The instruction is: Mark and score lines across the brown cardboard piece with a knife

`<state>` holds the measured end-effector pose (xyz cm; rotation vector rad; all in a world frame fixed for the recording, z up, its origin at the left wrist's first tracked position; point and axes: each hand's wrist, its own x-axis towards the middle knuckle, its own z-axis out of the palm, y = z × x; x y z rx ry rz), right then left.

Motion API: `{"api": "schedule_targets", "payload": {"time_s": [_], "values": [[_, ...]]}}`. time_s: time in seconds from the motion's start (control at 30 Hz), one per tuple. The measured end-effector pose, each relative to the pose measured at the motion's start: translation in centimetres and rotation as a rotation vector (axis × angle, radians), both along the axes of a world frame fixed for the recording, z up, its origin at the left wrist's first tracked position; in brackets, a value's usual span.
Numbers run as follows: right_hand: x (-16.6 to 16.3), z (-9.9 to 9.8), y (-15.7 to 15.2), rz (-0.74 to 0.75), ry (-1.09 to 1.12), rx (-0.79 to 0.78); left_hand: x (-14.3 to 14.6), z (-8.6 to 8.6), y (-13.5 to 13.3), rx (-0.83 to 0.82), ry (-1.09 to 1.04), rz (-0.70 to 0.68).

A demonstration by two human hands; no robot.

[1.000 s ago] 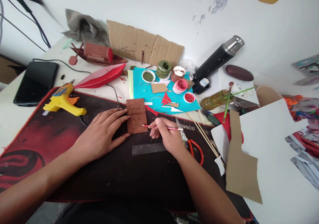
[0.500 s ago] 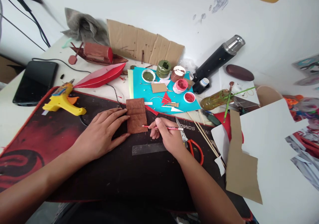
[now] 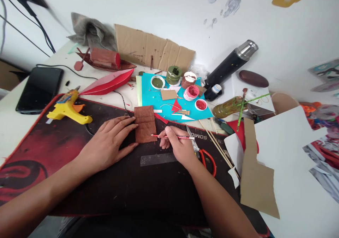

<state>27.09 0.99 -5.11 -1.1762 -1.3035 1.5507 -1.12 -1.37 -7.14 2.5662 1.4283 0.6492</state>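
A brown painted piece of cardboard [image 3: 145, 125] lies on the dark desk mat [image 3: 127, 195]. My left hand [image 3: 111, 141] rests flat with fingers stretched out, its fingertips touching the left edge of the piece. In my right hand [image 3: 177, 144] is a red pencil [image 3: 180, 137], its tip at the right edge of the brown piece. A clear ruler [image 3: 157, 159] lies flat below, its right end reaching under my right hand. Partly behind that hand are scissors with red-orange handles [image 3: 209, 160].
At left are a yellow glue gun [image 3: 70, 111], a black phone [image 3: 39, 89] and a red boat shape [image 3: 108, 82]. Behind stand a brown model boat [image 3: 103, 59] and open paint jars [image 3: 191, 92] on a blue sheet [image 3: 148, 96]. Cut cardboard [image 3: 258, 181] and thin sticks [image 3: 217, 144] lie at right.
The view has shifted very slightly. Both hands, the pencil and the brown piece keep their positions relative to one another.
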Motion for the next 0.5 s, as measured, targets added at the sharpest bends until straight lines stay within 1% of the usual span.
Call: {"api": "schedule_targets", "payload": {"time_s": [0.3, 0.5], "values": [[0.02, 0.18, 0.06, 0.006, -0.018, -0.001, -0.06, -0.05, -0.02, -0.009, 0.023, 0.007], [0.09, 0.21, 0.06, 0.014, -0.028, 0.004, -0.05, -0.01, -0.03, -0.011, -0.006, 0.006]]}}
